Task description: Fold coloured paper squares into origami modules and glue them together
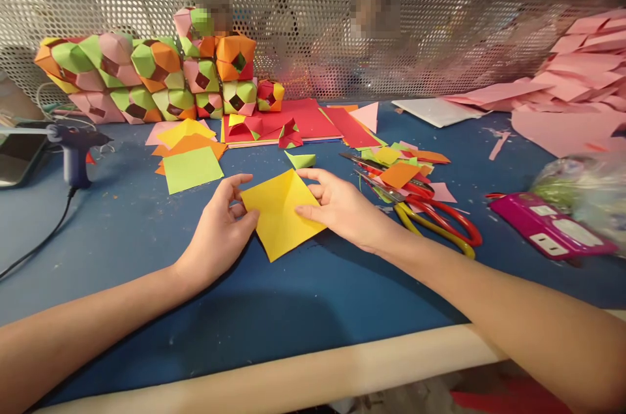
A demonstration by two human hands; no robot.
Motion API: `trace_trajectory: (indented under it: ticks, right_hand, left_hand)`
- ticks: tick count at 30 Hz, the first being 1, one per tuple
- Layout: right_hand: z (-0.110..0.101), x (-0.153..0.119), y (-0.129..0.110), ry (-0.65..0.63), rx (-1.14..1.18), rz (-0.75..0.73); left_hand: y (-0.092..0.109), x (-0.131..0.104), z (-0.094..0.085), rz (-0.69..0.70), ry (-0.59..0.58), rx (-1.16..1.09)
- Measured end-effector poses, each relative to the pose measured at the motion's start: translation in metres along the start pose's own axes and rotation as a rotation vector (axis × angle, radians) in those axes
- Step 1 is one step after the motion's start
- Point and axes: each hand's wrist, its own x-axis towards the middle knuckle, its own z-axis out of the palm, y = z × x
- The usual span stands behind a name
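Between my hands, just over the blue tabletop, is a square sheet of yellow paper point(283, 218) with a crease down its middle. My left hand point(220, 225) pinches its left corner, thumb on top. On the opposite side my right hand point(342, 205) grips the right edge, its thumb lying on the paper and its fingers behind. Right behind the sheet sits a small folded green paper piece point(300, 160). A green square sheet point(193, 169) lies to the left on orange and yellow sheets.
Folded paper balls point(156, 65) are stacked at the back left. A glue gun point(75, 150) with a cord stands left. Red-handled scissors point(440, 212) and yellow-handled scissors point(430, 231) lie among scraps at right, near a magenta power strip point(548, 225). Pink paper point(587, 68) is piled behind.
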Motion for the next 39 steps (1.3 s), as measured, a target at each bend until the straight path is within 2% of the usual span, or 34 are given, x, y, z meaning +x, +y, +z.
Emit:
trace_trajectory:
  ticks: [6,11,17,19,21,25,30,34,39]
  right_hand:
    - [-0.006,0.001,-0.002,0.009,-0.123,-0.026]
    - [-0.009,0.006,0.004,0.061,-0.19,-0.042]
    - [-0.011,0.004,0.002,-0.075,-0.317,-0.124]
    - [-0.01,0.002,0.001,-0.06,-0.502,-0.209]
    - [-0.008,-0.001,0.001,-0.034,-0.676,-0.363]
    - [-0.004,-0.005,0.004,-0.085,-0.752,-0.646]
    - [-0.005,-0.008,0.005,-0.073,-0.887,-0.766]
    - [-0.009,-0.009,0.001,-0.198,-0.986,-0.895]
    - [-0.007,-0.016,-0.009,-0.314,-1.147,-0.898]
  left_hand:
    - [0.003,0.003,-0.006,-0.022,-0.047,0.295]
    - [0.004,0.004,-0.007,0.041,-0.087,0.416]
    - [0.0,0.006,-0.012,0.064,-0.107,0.59]
    - [-0.003,0.008,-0.014,0.083,-0.142,0.619]
    - [-0.004,0.008,-0.016,0.114,-0.168,0.636]
    - [-0.005,0.008,-0.017,0.166,-0.188,0.657]
    - [-0.005,0.007,-0.018,0.204,-0.216,0.685]
    - [-0.006,0.009,-0.022,0.247,-0.245,0.678]
    - [-0.008,0.012,-0.029,0.266,-0.284,0.639]
